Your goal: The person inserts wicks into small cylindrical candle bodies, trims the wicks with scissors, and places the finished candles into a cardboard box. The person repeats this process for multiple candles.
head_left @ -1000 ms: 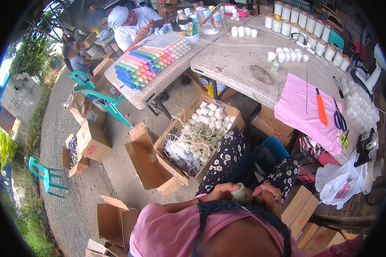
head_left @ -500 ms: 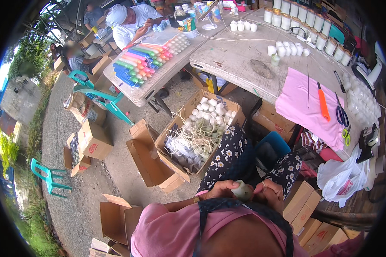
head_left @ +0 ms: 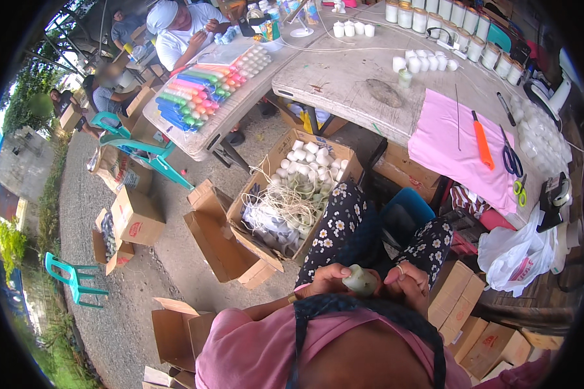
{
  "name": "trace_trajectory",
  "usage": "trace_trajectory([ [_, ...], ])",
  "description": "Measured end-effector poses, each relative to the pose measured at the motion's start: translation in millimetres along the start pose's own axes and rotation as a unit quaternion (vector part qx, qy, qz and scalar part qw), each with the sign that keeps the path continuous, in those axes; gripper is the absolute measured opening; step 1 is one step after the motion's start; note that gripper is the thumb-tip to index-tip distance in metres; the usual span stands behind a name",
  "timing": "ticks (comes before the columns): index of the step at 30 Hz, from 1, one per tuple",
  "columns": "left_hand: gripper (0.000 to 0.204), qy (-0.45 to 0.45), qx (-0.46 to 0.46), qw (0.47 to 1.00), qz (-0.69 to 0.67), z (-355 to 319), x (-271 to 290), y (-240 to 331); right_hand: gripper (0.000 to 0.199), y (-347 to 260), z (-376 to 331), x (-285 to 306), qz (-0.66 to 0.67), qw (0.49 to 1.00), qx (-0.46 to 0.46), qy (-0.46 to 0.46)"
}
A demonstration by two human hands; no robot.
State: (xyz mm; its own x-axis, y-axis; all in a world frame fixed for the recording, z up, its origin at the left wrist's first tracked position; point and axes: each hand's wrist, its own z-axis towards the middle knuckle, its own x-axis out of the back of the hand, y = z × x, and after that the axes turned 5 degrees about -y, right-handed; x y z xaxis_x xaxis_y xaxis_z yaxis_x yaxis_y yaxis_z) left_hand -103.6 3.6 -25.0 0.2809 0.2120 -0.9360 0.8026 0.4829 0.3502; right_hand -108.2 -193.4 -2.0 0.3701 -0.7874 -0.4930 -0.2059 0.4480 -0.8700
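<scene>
Over my lap, my left hand (head_left: 328, 280) grips a short, pale green-white candle (head_left: 361, 281), which lies tilted between its thumb and fingers. Close by on the right, my right hand (head_left: 409, 284) is closed with its fingers curled. Whatever it pinches, if anything, cannot be made out. A cardboard box (head_left: 240, 223) in front of my knees holds many white and greenish candles (head_left: 311, 159), with a tangle of cream wick string (head_left: 279, 207) on top.
A pink cloth (head_left: 435, 139) on the table bears an orange-handled knife (head_left: 482, 144) and scissors (head_left: 512, 162). White candles (head_left: 425, 61) and jars (head_left: 428, 19) stand farther back. Colourful wrapped candles (head_left: 201, 94) cover the left table, where a person (head_left: 175, 32) works. Boxes (head_left: 136, 217) and teal chairs (head_left: 74, 279) stand left.
The candle has tipped over more toward the left in my left hand, and my right hand has drawn slightly away from it. The whole view has shifted a little.
</scene>
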Motion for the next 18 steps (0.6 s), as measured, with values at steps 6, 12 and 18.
trace_trajectory([
  [6, 0.065, 0.007, -0.007, 1.0, 0.006, -0.2, -5.4, 0.7, 0.025, -5.1, -2.5, -2.4, -0.035, 0.999, -0.013, 0.007],
  [12, 0.066, -0.003, -0.021, 0.999, 0.038, -3.3, -0.6, 2.2, 0.025, -10.4, 0.0, -12.0, -0.027, 0.999, -0.039, 0.023],
  [18, 0.07, 0.024, 0.006, 0.999, 0.044, -0.2, -1.7, 11.2, 0.025, -4.5, -1.3, -4.9, -0.005, 0.999, -0.024, 0.03],
])
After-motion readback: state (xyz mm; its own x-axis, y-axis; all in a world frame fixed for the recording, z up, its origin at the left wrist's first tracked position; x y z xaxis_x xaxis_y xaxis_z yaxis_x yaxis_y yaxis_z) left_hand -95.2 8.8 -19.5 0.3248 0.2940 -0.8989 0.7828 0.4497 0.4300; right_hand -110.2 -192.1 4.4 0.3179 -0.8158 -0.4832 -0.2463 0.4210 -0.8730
